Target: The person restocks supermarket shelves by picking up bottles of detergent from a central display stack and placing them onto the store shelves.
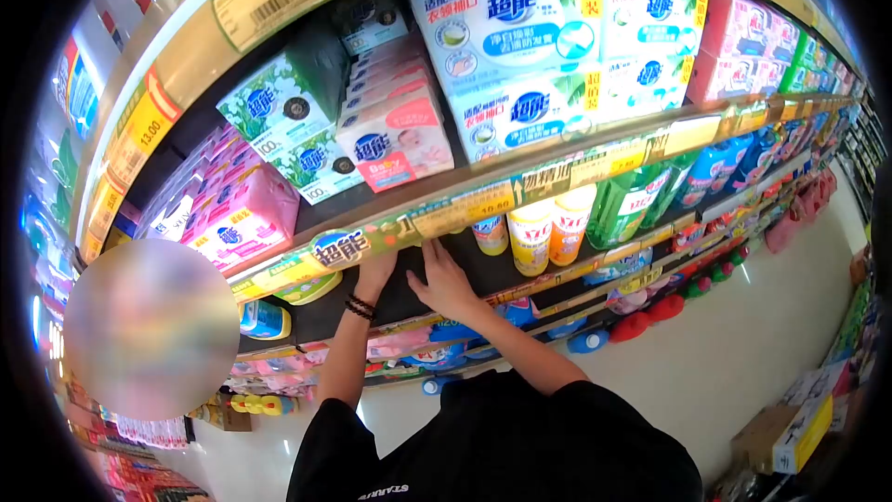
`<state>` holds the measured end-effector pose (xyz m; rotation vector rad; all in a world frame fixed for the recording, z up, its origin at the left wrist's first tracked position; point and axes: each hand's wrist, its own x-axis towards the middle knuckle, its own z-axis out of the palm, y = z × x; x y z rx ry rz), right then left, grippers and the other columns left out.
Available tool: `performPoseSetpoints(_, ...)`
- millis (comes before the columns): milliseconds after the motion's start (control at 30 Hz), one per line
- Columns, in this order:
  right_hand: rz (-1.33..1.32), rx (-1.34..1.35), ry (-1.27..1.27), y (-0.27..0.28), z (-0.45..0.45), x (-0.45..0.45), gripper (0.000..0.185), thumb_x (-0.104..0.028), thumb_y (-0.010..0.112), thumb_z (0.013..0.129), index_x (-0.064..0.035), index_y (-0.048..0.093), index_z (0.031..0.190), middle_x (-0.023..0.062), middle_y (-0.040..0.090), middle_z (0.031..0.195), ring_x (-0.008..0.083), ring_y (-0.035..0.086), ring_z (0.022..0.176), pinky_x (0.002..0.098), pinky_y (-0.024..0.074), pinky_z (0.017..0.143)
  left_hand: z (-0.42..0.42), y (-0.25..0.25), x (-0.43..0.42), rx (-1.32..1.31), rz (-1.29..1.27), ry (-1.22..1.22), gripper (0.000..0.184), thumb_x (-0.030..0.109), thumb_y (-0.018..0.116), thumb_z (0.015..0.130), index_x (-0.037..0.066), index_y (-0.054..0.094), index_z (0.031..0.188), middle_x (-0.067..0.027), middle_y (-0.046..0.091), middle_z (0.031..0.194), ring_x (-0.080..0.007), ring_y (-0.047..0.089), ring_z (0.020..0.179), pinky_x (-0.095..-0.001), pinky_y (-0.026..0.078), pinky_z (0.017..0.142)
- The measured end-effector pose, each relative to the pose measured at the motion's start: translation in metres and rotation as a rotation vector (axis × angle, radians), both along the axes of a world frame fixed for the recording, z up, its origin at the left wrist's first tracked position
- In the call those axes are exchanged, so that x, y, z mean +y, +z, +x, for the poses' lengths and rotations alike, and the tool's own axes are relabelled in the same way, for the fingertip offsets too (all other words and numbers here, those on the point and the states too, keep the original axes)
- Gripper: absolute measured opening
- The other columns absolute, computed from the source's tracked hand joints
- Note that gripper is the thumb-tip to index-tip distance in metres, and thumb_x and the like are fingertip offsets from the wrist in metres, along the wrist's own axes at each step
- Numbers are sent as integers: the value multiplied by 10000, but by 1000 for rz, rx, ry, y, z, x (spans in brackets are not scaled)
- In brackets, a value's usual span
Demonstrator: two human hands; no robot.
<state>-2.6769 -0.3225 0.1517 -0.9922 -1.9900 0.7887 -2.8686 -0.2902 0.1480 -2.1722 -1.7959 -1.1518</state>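
Observation:
My left hand point(376, 271), with a dark beaded bracelet point(360, 307) at the wrist, reaches into the dark lower shelf point(395, 296). Its fingers are hidden beneath the price-tag rail point(446, 216) of the shelf above. Beside it, my right hand point(444, 284) reaches over the same shelf, thumb apart from the fingers and nothing visible in it. The fingertips come up to the rail's lower edge. A yellow-green tub point(311, 290) stands left of my left hand. To the right of my right hand are a small yellow-and-blue container point(490, 236) and a yellow bottle point(531, 240).
Above the rail are soap packs: pink point(246, 218), Baby-labelled point(395, 135) and white-blue point(520, 23). Green bottles point(627, 204) stand farther right. Lower shelves hold more goods. A cardboard box point(776, 432) sits on the floor at right. A blurred round patch covers the left side.

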Motion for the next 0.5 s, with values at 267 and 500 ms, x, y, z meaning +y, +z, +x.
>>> performPoseSetpoints(267,35,63,-2,0,0,0,753,-217,674,908,102,312,1486,389,331,1503,519,427,1346,498,434,1097,-3,-34,14,285,19,92,243,190,572,971,44,663,1142,-176,660,1068,-362,615,989,-471,462,884)
performPoseSetpoints(500,225,214,-152,1,-1,-13,489,-124,689,895,6,542,1342,280,512,1401,459,475,1309,471,419,1085,42,32,-8,-163,28,-74,282,207,717,917,5,657,1105,-205,668,1030,-384,636,945,-439,505,859)
